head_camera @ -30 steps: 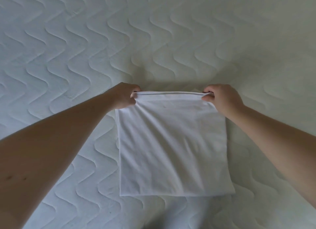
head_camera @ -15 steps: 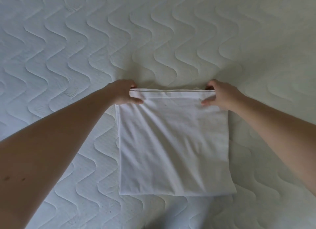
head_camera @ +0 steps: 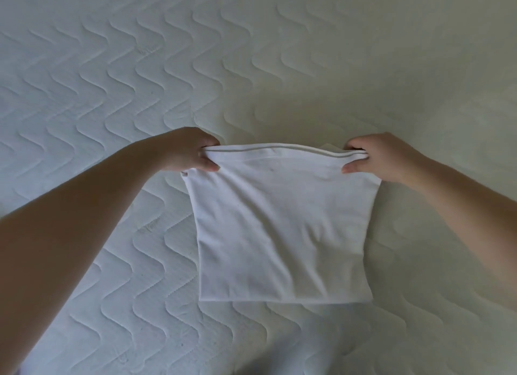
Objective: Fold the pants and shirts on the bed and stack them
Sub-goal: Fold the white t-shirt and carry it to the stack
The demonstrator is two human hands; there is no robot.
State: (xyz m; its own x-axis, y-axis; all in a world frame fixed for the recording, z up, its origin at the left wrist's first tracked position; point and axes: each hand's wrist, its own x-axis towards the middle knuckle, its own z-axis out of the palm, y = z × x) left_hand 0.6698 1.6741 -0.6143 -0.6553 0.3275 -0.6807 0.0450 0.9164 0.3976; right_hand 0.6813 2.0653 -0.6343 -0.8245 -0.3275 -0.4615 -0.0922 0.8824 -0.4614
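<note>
Shirt [head_camera: 282, 234], white and folded to a rough square, lies on the quilted bed [head_camera: 112, 66] right in front of me. I've got my left hand [head_camera: 190, 150] pinched on its far left corner and my right hand [head_camera: 375, 156] pinched on the far right corner, hands well apart, the far edge stretched between them and raised a little. Near edge rests flat on the bed.

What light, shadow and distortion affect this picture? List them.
Head view: soft, dim light, bluish on the left of the white wave-quilted mattress, yellower on the right; faint shadows beyond the left hand and right hand gripping the folded white cotton garment; wide-angle bending enlarges the near forearms; no glare.
</note>
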